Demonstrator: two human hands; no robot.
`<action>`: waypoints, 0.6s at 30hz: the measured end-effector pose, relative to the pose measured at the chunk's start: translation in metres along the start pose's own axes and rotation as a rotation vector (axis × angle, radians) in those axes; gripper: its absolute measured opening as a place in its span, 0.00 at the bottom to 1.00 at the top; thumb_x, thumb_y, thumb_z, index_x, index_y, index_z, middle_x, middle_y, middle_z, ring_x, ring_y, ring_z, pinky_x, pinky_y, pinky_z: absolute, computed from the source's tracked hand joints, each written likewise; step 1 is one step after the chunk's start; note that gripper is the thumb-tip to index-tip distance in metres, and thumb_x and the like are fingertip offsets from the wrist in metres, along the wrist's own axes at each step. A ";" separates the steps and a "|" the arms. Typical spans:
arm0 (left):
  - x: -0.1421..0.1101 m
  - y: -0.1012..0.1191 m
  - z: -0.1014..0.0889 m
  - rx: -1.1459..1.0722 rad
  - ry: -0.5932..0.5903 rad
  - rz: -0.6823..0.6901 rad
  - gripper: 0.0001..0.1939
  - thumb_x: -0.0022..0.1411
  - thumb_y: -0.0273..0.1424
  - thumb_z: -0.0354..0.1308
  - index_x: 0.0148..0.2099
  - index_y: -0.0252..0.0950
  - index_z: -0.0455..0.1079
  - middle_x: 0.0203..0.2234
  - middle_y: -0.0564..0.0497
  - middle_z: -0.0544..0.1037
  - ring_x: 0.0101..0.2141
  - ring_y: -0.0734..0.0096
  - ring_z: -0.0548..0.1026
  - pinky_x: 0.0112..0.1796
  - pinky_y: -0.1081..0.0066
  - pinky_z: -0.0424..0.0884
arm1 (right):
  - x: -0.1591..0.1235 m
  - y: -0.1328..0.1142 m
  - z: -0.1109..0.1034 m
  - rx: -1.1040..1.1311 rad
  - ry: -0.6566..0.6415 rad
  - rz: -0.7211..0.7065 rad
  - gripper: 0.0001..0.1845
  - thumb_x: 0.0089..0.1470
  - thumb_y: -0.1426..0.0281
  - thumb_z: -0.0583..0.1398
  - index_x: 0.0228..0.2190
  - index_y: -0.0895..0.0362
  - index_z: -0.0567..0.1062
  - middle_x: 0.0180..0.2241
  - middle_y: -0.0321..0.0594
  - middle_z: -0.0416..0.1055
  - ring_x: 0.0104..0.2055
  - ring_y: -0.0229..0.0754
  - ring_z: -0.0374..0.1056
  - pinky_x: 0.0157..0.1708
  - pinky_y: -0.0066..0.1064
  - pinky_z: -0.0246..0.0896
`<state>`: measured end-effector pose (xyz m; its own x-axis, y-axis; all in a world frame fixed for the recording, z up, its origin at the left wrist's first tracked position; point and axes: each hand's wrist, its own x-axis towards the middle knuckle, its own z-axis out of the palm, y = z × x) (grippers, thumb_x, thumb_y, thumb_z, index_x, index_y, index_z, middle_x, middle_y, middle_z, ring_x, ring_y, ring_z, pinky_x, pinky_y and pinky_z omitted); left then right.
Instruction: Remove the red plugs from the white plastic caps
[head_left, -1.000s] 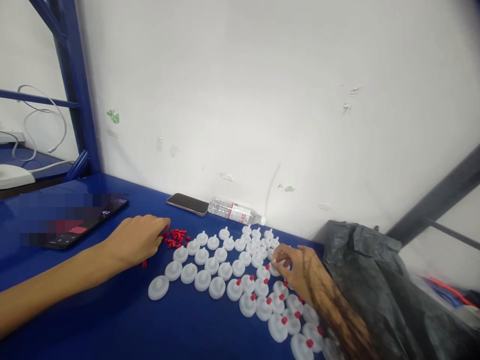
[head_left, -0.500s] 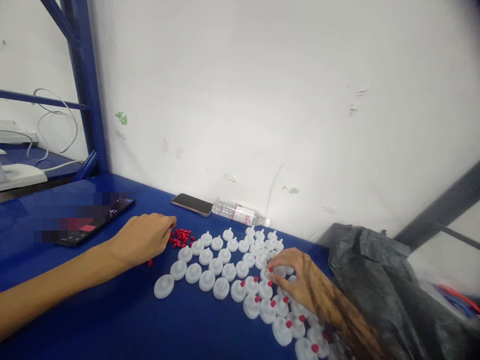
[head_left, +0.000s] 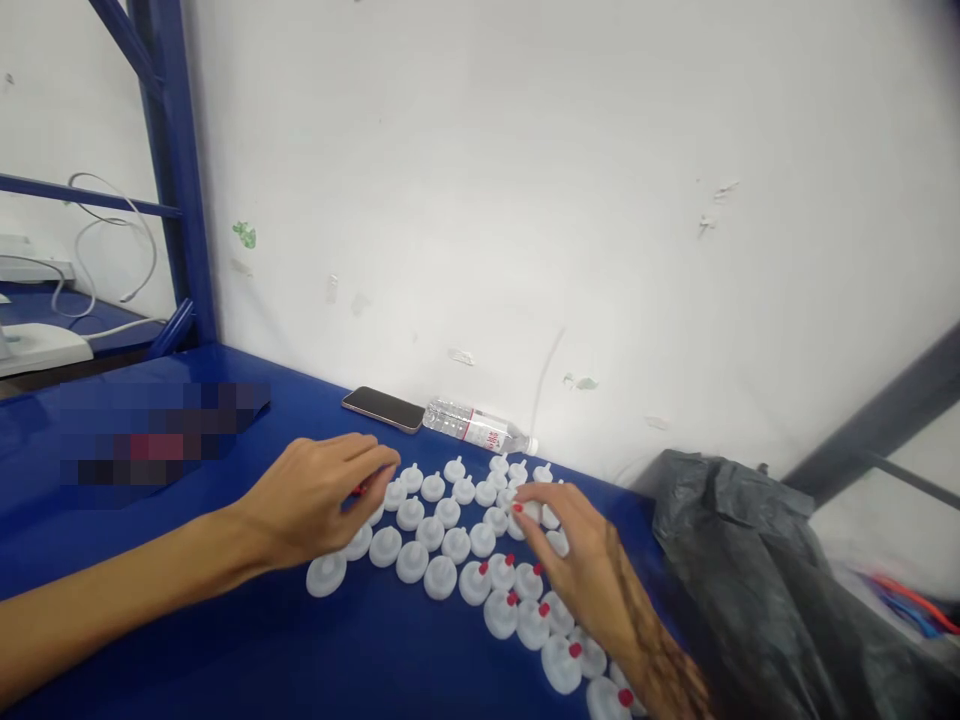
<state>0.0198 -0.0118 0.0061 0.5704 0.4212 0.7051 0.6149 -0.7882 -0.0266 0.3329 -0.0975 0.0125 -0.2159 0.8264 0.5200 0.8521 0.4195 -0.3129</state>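
My left hand (head_left: 319,495) is closed in a pinch over the small pile of red caps (head_left: 358,490), most of which it covers. Whatever lies between its fingertips is too small to make out. My right hand (head_left: 577,535) grips a white nozzle lid (head_left: 531,511) between thumb and fingers, with a red cap at its tip. Rows of white nozzle lids (head_left: 439,577) without red caps stand on the blue table (head_left: 360,660) between the hands. Nearer to me on the right, several red-capped lids (head_left: 533,624) are grouped, partly hidden by my right forearm.
A dark phone (head_left: 382,408) and a clear plastic bottle (head_left: 480,425) lie by the white wall. At far left on the table is a blurred-out patch (head_left: 165,445). A black plastic bag (head_left: 739,540) slumps on the right. A blue frame post (head_left: 176,170) rises at left.
My left hand has moved right, from beside the red caps to over them, with thumb and fingers drawn together. My right hand has shifted slightly left and up, lifting a lid among the others.
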 end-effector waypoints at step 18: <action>-0.013 0.045 -0.005 -0.042 -0.344 0.414 0.14 0.63 0.25 0.60 0.50 0.40 0.66 0.35 0.51 0.76 0.34 0.65 0.71 0.27 0.63 0.59 | -0.008 -0.071 0.030 0.119 0.033 -0.311 0.21 0.59 0.49 0.63 0.48 0.45 0.68 0.44 0.27 0.80 0.42 0.42 0.78 0.48 0.33 0.75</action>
<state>0.0370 -0.0553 -0.0010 0.9103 0.1885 0.3686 0.2825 -0.9337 -0.2199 0.2598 -0.1232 0.0068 -0.4401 0.6400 0.6298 0.6855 0.6926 -0.2247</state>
